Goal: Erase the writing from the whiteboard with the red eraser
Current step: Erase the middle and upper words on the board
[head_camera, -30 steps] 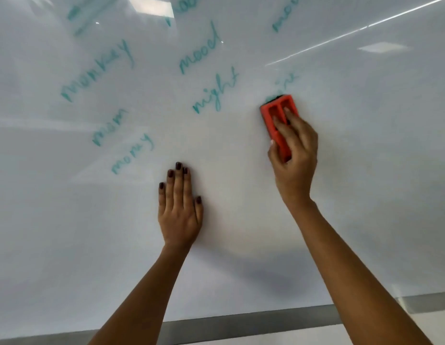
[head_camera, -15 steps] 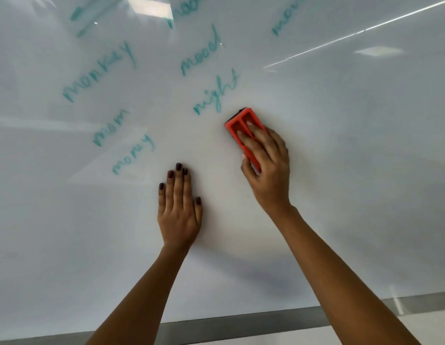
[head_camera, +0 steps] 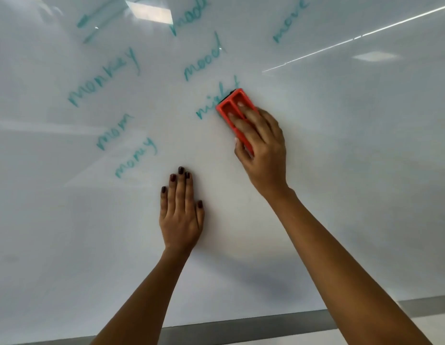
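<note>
A white whiteboard (head_camera: 341,170) fills the head view, with teal handwritten words across its upper left. My right hand (head_camera: 262,150) presses the red eraser (head_camera: 232,108) flat against the board, its upper end covering the tail of the word "night" (head_camera: 212,103). Other words stay legible: "mood" (head_camera: 204,61), "monkey" (head_camera: 104,78), "mom" (head_camera: 114,130), "money" (head_camera: 135,158) and "move" (head_camera: 290,23). My left hand (head_camera: 181,212) lies flat on the board below, fingers together, holding nothing.
A grey metal frame edge (head_camera: 241,327) runs along the bottom of the board. Ceiling lights reflect as bright patches near the top (head_camera: 149,8) and right. The board right of the eraser shows no writing.
My right hand swept the eraser down-left off a faint word at the right, which is gone, then up onto the end of "night". My left hand has stayed put.
</note>
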Available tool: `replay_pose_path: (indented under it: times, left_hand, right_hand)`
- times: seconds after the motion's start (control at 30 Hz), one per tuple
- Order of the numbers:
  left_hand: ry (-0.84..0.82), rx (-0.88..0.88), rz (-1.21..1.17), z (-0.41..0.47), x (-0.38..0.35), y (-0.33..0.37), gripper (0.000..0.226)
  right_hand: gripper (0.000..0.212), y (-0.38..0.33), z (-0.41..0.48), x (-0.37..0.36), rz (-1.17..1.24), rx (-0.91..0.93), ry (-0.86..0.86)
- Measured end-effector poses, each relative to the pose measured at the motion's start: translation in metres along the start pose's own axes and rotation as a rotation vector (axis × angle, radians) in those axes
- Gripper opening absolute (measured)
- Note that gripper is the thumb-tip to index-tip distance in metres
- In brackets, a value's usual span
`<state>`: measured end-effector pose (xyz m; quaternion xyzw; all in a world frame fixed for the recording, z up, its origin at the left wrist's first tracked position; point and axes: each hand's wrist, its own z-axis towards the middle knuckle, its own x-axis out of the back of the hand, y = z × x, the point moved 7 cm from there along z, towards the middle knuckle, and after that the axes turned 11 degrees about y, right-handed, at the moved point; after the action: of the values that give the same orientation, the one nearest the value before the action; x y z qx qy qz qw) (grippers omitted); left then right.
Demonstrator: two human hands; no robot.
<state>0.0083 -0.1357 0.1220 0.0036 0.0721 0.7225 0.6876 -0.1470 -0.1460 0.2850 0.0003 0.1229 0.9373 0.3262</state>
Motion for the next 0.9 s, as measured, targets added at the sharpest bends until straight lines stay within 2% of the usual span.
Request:
replay_pose_path:
  times: [0.03,0.13,0.2,0.3,0.43,0.53,0.6,0.77,0.83,0.9]
  left_hand:
    - [0.0,0.0,0.0,0.0,0.0,0.0,0.058]
    - [0.0,0.002,0.0,0.0,0.001,0.0,0.059]
    - [0.002,-0.001,0.006,0.0,0.001,0.001,0.059]
    - [0.002,-0.002,0.01,0.001,0.001,0.001,0.06]
    - [-0.002,0.008,0.016,0.0,0.001,-0.001,0.06]
    - [-0.013,0.007,0.01,0.001,0.001,-0.001,0.06]
    - [-0.008,0.006,0.011,0.001,0.002,0.0,0.06]
    - [-0.011,0.006,0.015,0.001,0.001,0.001,0.058]
    - [-0.009,0.005,0.016,0.001,0.0,0.001,0.058]
    - [-0.003,0.005,0.015,0.001,0.001,0.001,0.058]
  right_hand:
    - [0.041,0.006,0.006,0.001,-0.012,-0.04,0.04]
    - [0.039,0.033,0.025,0.01,-0.03,-0.383,0.275]
    - [0.039,0.032,0.032,0.009,-0.055,-0.487,0.336]
    - [0.042,-0.003,0.027,-0.006,-0.038,-0.328,0.238]
    - [0.043,-0.067,-0.01,-0.029,0.028,0.048,-0.042]
    - [0.038,-0.074,-0.016,-0.029,0.004,0.268,-0.092]
    - [0.04,-0.055,-0.007,-0.024,-0.034,0.224,-0.058]
    - [0.039,0.003,0.025,-0.003,-0.038,-0.379,0.234]
    - [0.041,-0.008,0.031,-0.009,-0.007,-0.38,0.225]
    - [0.045,-0.038,0.03,-0.022,0.04,-0.175,0.103]
